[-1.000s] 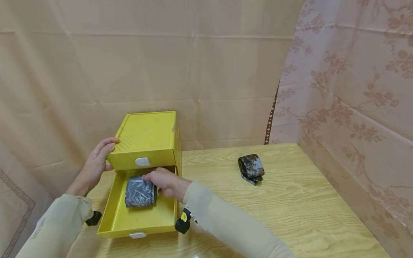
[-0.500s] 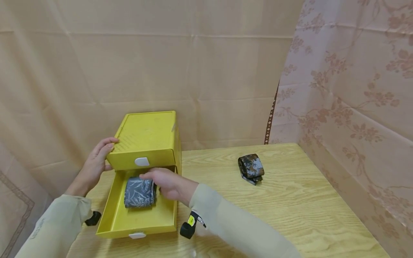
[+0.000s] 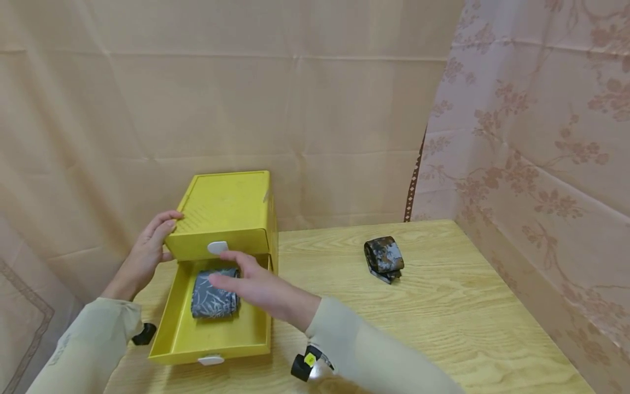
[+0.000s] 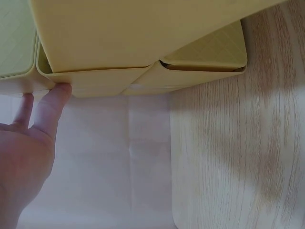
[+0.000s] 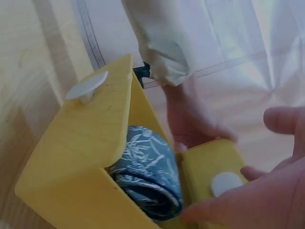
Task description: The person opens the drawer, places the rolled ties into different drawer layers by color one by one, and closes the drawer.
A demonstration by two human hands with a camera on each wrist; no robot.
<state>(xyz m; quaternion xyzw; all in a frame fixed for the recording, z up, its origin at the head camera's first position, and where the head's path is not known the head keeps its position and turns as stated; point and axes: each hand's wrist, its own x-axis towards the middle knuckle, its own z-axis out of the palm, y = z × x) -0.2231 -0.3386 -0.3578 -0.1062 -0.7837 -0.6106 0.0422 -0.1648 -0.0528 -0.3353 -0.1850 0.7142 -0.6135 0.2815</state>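
Note:
A yellow two-drawer box (image 3: 226, 200) stands on the left of the table, its lower drawer (image 3: 164, 334) pulled out. In that drawer lies a rolled necktie (image 3: 211, 301), blue-grey with pale leaves; the right wrist view shows the coiled end of this necktie (image 5: 147, 157). My right hand (image 3: 266, 290) hovers over the drawer's right side, thumb and fingers spread, and overlaps the necktie's edge. My left hand (image 3: 143, 257) rests against the box's left side near the top front corner; the left wrist view shows straight fingers (image 4: 50, 109) touching the wall.
A second rolled necktie (image 3: 384, 257), dark with brown and grey flowers, lies on the wooden table (image 3: 418, 323) to the right of the box. The closed upper drawer has a white handle (image 3: 217, 248). Cloth curtains (image 3: 334, 120) hang behind the table and to the right.
My right hand has let go of the blue-grey necktie, spread its fingers and drawn back a little toward me and to the right. The left hand has stayed on the box.

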